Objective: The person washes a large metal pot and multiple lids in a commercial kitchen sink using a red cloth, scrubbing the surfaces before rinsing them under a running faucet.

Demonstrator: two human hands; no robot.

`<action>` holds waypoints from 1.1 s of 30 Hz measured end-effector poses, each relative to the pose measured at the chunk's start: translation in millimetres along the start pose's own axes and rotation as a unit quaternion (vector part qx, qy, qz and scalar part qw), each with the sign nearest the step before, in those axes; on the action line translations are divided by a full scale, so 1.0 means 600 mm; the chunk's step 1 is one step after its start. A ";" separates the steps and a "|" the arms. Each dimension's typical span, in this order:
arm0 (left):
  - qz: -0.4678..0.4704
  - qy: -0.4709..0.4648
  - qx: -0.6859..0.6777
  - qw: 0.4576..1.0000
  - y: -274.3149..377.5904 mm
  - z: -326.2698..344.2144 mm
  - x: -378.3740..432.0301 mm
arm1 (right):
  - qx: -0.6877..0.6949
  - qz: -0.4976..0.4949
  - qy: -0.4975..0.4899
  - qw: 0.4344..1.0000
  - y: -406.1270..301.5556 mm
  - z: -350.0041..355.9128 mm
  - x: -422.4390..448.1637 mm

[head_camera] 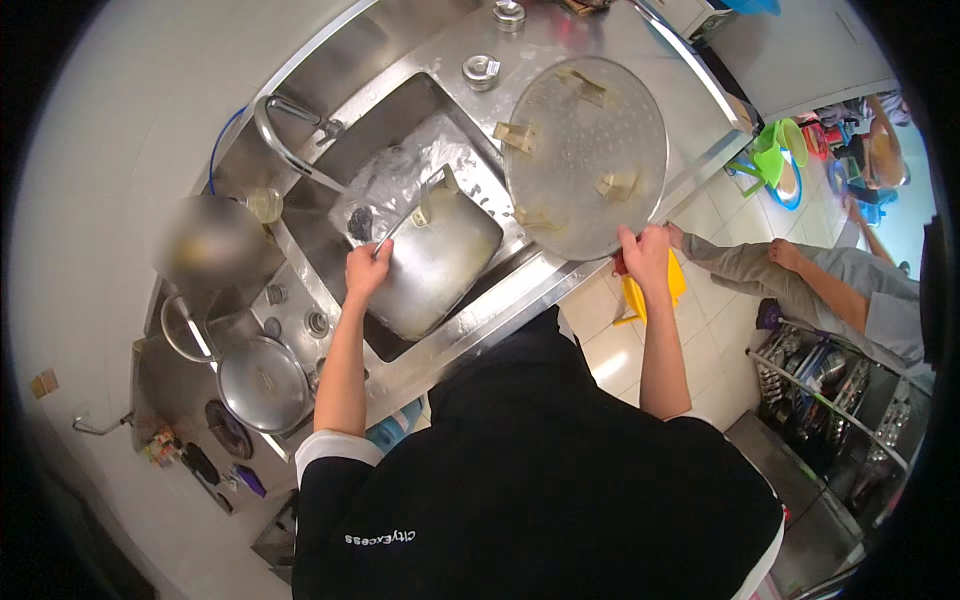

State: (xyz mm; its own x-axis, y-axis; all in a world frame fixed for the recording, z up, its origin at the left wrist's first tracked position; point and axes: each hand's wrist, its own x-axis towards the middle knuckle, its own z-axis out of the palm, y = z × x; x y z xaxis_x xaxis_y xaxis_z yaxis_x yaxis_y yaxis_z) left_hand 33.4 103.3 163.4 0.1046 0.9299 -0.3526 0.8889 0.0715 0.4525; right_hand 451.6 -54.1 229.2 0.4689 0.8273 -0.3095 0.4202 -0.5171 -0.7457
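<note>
My left hand (pixel 367 270) grips the wire handle of a rectangular metal pan (pixel 439 259), which lies tilted over the near part of the steel sink basin (pixel 397 349). Behind the pan, water churns in the basin below the curved faucet (pixel 279 139), and a dark scouring pad (pixel 360 223) shows near the pan's left edge. With my right hand (pixel 645 251) I hold the near rim of a large round perforated metal plate (pixel 585 157). Several bent metal tabs stand on its face. The plate is over the counter to the right of the basin.
Two small round metal tins (pixel 480 71) stand on the counter (pixel 442 45). Left of the basin are a lidded pot (pixel 262 384) and a second sink drain (pixel 316 322). A yellow plastic item (pixel 675 281) is below the counter edge. Another person (pixel 825 277) and a rack of metalware (pixel 825 390) are at right.
</note>
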 end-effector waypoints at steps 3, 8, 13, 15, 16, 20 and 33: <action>-0.058 0.025 -0.012 0.998 -0.028 0.012 0.011 | -0.118 -0.160 0.085 0.976 -0.045 -0.008 0.006; -0.074 0.036 -0.017 0.996 -0.033 0.010 0.007 | -0.225 -0.319 0.150 0.908 -0.092 0.020 0.012; -0.089 0.014 -0.011 0.996 -0.032 0.011 0.015 | -0.236 -0.403 0.098 0.879 -0.133 0.049 0.026; -0.091 0.009 -0.010 0.996 -0.026 0.005 0.019 | -0.243 -0.408 0.102 0.874 -0.146 0.052 0.032; -0.088 -0.001 -0.016 0.996 -0.025 0.004 0.018 | -0.249 -0.411 0.102 0.871 -0.150 0.050 0.034; -0.103 -0.009 -0.033 0.994 -0.030 0.003 0.024 | -0.204 -0.400 0.134 0.883 -0.152 0.022 0.041; -0.091 0.040 0.037 0.994 -0.032 0.011 0.064 | 0.275 0.016 0.252 0.928 -0.012 -0.060 0.069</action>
State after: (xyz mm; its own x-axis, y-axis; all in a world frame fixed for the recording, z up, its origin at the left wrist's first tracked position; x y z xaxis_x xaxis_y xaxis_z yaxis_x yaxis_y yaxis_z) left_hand 23.4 135.2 136.1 -0.0947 0.9301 -0.3549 0.9202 0.2178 0.3254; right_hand 496.1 -24.1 243.1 0.8368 0.5330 -0.1253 0.0042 -0.2351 -0.9720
